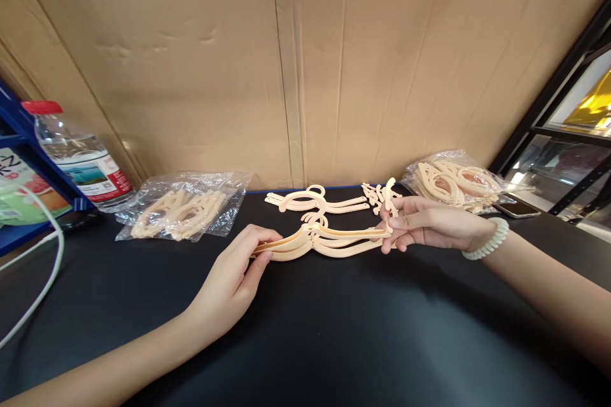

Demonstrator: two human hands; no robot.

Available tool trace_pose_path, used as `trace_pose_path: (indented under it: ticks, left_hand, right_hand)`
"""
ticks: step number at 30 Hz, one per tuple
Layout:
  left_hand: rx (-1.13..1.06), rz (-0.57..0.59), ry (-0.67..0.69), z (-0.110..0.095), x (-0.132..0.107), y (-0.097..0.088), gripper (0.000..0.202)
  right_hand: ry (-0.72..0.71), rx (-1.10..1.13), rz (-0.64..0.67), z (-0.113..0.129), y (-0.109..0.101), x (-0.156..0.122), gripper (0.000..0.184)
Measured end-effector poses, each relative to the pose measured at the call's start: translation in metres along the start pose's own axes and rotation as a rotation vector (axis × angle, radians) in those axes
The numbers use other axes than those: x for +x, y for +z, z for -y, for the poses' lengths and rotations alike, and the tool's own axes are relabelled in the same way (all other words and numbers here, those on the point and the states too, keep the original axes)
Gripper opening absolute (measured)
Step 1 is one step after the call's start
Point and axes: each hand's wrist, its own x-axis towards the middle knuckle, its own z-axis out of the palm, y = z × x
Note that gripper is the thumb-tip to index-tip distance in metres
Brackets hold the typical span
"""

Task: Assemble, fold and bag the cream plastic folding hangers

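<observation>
A beige plastic folding hanger (292,250) is held raised off the black table, its two arms spread out from a middle joint. My left hand (233,270) pinches the end of its left arm between thumb and fingers. At the other end, my right hand (424,224) is closed around the tip of the right arm. A small beige plastic piece (390,192) stands up at the fingertips of that hand; its lower part is hidden by the fingers. Just behind lie more beige hangers (346,205) with curved hooks, partly overlapped by the held one.
Small beige parts (372,194) lie in a pile behind my right hand. Clear bags of hanger parts sit at left (179,213) and right (443,181), near a phone (518,208). A water bottle (90,165) and white cable (58,254) are at left; cardboard (200,63) walls the back.
</observation>
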Motion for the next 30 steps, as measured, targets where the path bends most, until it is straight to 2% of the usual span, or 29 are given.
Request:
trace_pose_path:
  ticks: [8,14,17,21,25,30]
  left_hand:
    - [0.014,0.001,0.021,-0.002,0.0,-0.001,0.015]
    - [0.026,0.002,-0.005,-0.002,0.0,-0.002,0.018]
    - [0.028,-0.001,-0.031,-0.003,0.0,-0.001,0.019]
    - [0.031,-0.027,-0.066,-0.005,0.002,-0.001,0.021]
    - [0.024,-0.047,-0.104,-0.005,0.003,0.0,0.022]
    - [-0.031,-0.051,-0.169,-0.004,0.002,0.001,0.024]
  right_hand:
    - [-0.039,-0.051,-0.052,-0.003,0.002,0.004,0.031]
    - [-0.147,-0.133,-0.202,-0.009,0.013,0.01,0.038]
    - [-0.21,-0.102,-0.259,-0.012,0.014,0.013,0.039]
    - [-0.255,-0.023,-0.289,-0.012,0.015,0.014,0.034]
    - [-0.36,-0.094,-0.282,-0.011,0.015,0.012,0.02]
    - [-0.431,0.017,-0.315,-0.004,-0.002,0.005,0.017]
